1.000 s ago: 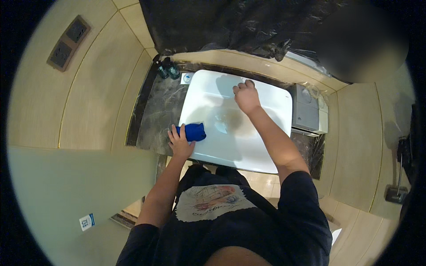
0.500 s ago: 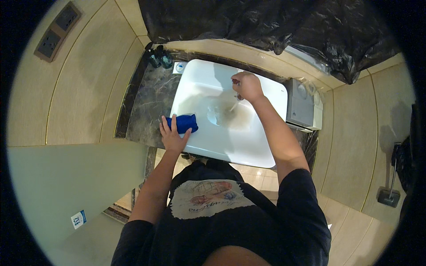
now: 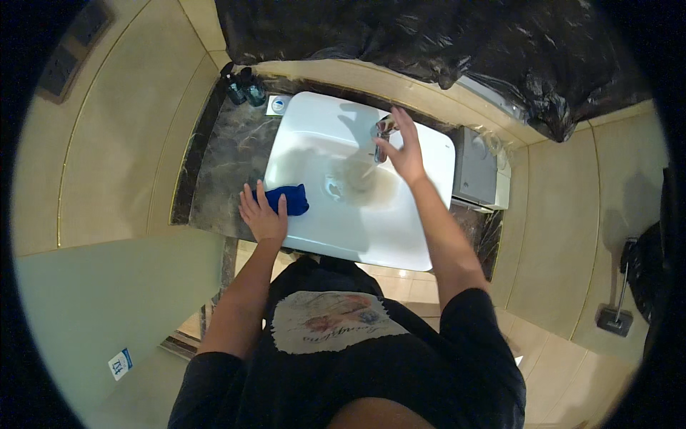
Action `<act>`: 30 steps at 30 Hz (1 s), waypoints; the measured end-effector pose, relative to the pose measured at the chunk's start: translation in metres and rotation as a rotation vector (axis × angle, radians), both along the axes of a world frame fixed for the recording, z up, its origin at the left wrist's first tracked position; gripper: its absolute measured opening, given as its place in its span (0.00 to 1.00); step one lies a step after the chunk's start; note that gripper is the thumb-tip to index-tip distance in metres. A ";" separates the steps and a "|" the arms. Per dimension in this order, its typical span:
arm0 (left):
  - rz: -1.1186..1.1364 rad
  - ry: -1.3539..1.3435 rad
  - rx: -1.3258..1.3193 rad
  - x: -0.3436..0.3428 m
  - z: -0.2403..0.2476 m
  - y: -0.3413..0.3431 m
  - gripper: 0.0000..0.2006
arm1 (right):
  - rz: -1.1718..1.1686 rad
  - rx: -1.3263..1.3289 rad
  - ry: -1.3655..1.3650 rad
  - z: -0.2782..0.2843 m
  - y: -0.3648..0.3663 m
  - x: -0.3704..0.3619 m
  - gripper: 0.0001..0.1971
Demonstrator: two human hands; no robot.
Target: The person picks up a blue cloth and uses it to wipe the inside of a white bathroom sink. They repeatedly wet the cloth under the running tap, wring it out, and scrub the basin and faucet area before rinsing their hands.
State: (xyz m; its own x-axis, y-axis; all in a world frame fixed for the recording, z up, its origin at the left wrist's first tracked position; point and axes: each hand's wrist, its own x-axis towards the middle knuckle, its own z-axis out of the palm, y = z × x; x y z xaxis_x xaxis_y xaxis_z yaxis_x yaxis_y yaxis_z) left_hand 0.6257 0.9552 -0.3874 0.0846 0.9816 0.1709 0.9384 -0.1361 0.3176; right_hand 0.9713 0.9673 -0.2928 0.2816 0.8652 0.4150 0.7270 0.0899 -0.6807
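A folded blue cloth (image 3: 289, 199) lies over the left rim of the white sink (image 3: 343, 239). My left hand (image 3: 265, 219) rests against the cloth's left end, its fingers spread rather than wrapped round it. At the back of the basin stands a chrome faucet (image 3: 381, 146), with a thin stream of water falling from its spout. Just right of the faucet is my right hand (image 3: 407, 154), fingers stretched and apart, thumb close to the faucet; whether it touches cannot be made out. Brownish water or dirt shows in the basin around the drain (image 3: 333, 188).
Two dark pump bottles (image 3: 250, 91) and a small white card (image 3: 278, 105) stand on the dark marble counter (image 3: 232, 164) at the left. A grey box (image 3: 474, 166) sits right of the sink. Black plastic sheeting (image 3: 400, 36) hangs along the back wall.
My right hand has opened from a closed grip at the faucet and now stands to its right. My left fingers have shifted left on the cloth. The view has moved slightly.
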 end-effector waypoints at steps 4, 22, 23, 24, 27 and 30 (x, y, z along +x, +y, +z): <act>-0.009 -0.045 -0.003 0.008 0.001 0.002 0.35 | -0.427 -0.097 0.439 -0.092 -0.053 -0.010 0.20; -0.005 -0.068 -0.057 0.004 0.004 0.007 0.34 | -0.207 -0.422 1.585 -0.174 -0.041 -0.015 0.12; -0.008 -0.068 -0.057 0.004 0.003 0.007 0.34 | -0.242 -0.598 1.179 -0.178 -0.045 -0.016 0.12; -0.011 -0.067 -0.053 0.004 0.002 0.008 0.34 | -0.184 -0.648 0.697 -0.182 -0.047 -0.017 0.12; 0.002 -0.059 -0.053 0.005 0.002 0.008 0.34 | -0.094 -0.647 -0.310 -0.186 -0.053 -0.027 0.12; 0.010 -0.020 -0.069 0.004 0.004 0.008 0.34 | -0.163 -0.647 -0.378 -0.172 -0.050 -0.045 0.15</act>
